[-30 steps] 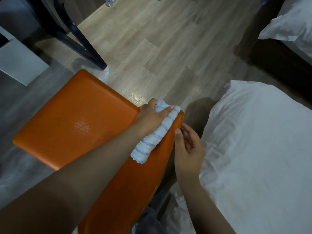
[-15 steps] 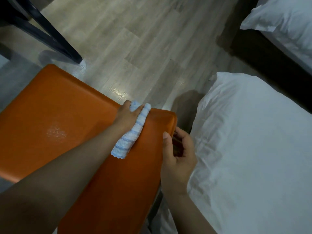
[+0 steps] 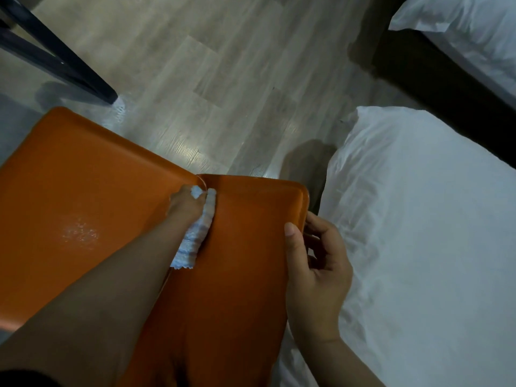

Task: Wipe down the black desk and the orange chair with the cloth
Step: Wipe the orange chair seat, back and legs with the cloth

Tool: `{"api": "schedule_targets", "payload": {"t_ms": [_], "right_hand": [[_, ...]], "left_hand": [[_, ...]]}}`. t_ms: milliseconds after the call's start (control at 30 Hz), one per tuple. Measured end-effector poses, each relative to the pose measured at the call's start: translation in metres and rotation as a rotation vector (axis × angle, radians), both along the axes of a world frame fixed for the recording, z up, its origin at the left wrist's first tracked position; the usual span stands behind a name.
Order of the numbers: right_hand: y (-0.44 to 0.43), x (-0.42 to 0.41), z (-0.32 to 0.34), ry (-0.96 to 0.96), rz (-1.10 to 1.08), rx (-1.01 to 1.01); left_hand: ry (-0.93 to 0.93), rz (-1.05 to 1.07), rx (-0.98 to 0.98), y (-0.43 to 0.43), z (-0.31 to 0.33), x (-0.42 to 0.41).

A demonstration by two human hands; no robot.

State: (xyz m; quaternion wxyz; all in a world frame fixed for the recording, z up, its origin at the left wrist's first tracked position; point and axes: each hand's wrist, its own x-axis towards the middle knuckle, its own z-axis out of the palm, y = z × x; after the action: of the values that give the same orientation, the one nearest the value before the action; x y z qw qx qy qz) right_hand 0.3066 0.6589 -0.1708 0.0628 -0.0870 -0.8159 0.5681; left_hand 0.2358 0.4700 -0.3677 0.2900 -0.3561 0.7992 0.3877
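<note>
Head view looks down on the chair, whose two orange panels meet at a crease running through its middle. The left hand sits in that crease near the chair's far edge, fingers curled tight around the cloth, a white one with pale blue stripes. The cloth is bunched into a roll that lies along the crease, touching the chair, and its frayed end trails out by the forearm. The right hand clamps the chair's right edge: the thumb lies flat on the orange face and the other fingers curl behind the rim. A pale speckled patch shows on the chair's left panel, well apart from the cloth. Beyond the chair lies a light wood-grain floor. A black leg slants down to the floor just past the chair's far left corner. White bedding lies just beside the chair on its right, behind the right hand.
</note>
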Motion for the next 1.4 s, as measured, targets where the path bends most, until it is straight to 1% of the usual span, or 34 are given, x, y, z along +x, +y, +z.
{"api": "schedule_targets", "payload": {"t_ms": [100,200,300,400,500,633,767,900,1000,1133,1267,1400], "right_hand": [[0.001,0.0,-0.001,0.007,0.018,0.038],[0.002,0.0,-0.002,0.002,0.029,0.049],[0.002,0.0,-0.001,0.0,0.046,0.064],[0.001,0.0,0.002,-0.026,0.043,0.086],[-0.001,0.001,0.007,-0.076,0.049,0.127],[-0.002,0.002,0.021,-0.182,0.054,0.061],[0.012,0.021,0.035,-0.216,0.026,0.0],[0.031,0.062,0.038,-0.294,-0.038,-0.086],[0.037,0.079,0.037,-0.326,-0.069,-0.131],[0.039,0.087,0.035,-0.329,-0.092,-0.137],[0.036,0.097,0.031,-0.342,-0.077,-0.127],[0.024,0.104,0.03,-0.326,-0.051,-0.123]], "left_hand": [[0.022,0.005,-0.011,-0.001,0.004,0.009],[0.133,0.063,0.006,-0.003,0.027,0.021],[0.269,0.144,0.016,-0.004,0.068,0.037],[0.402,0.136,0.021,-0.003,0.114,0.057],[0.472,0.163,0.067,0.003,0.155,0.073],[0.531,0.16,0.087,0.013,0.198,0.091],[0.578,0.161,0.137,0.028,0.225,0.108],[0.619,0.135,0.172,0.055,0.24,0.115],[0.629,0.067,0.137,0.078,0.239,0.112],[0.583,0.027,0.054,0.095,0.234,0.103],[0.596,0.046,0.062,0.099,0.229,0.101],[0.607,0.032,0.001,0.099,0.222,0.105]]}}
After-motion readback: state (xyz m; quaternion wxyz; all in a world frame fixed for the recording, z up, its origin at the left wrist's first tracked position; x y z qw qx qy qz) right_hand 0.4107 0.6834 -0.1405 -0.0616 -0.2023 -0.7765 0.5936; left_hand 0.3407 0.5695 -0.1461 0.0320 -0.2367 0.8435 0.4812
